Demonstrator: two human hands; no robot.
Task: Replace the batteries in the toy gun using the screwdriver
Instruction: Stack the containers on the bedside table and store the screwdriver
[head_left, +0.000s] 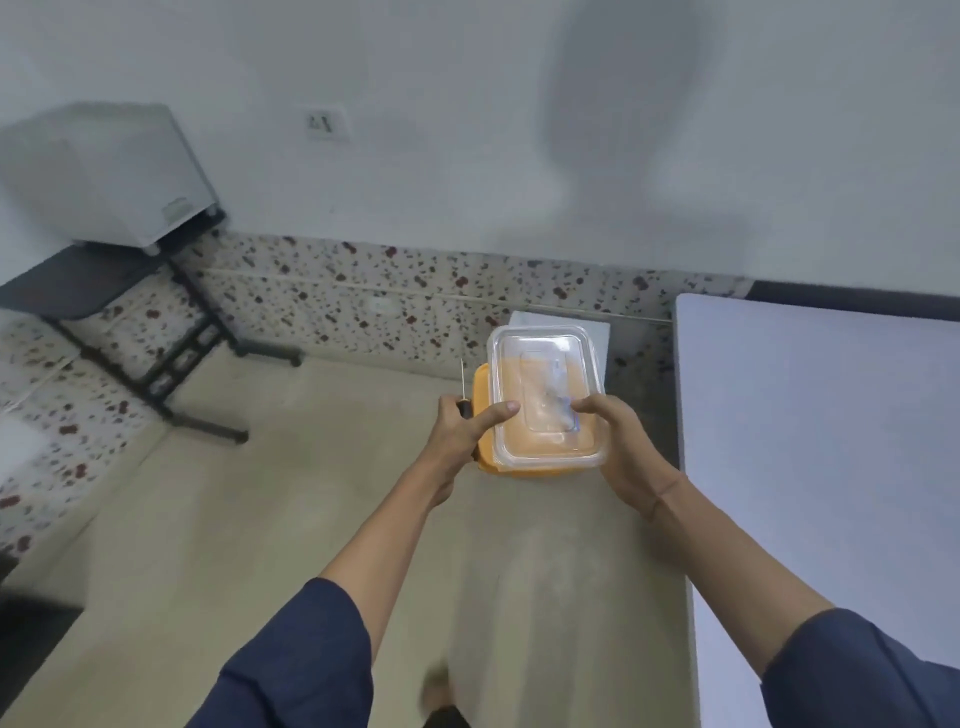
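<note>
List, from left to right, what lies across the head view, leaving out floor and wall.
Black-framed stand → left hand, its grip on the screwdriver → orange container with a clear lid → right hand, holding the container → white table.

both arms stretched forward, left grip curled tight, thumb extended, right grip clasping

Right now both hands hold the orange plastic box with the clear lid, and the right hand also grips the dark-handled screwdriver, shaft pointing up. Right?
Not quite. The head view shows the dark-handled screwdriver in the left hand, not the right hand, shaft pointing up. Both hands do hold the orange plastic box with the clear lid.
</note>
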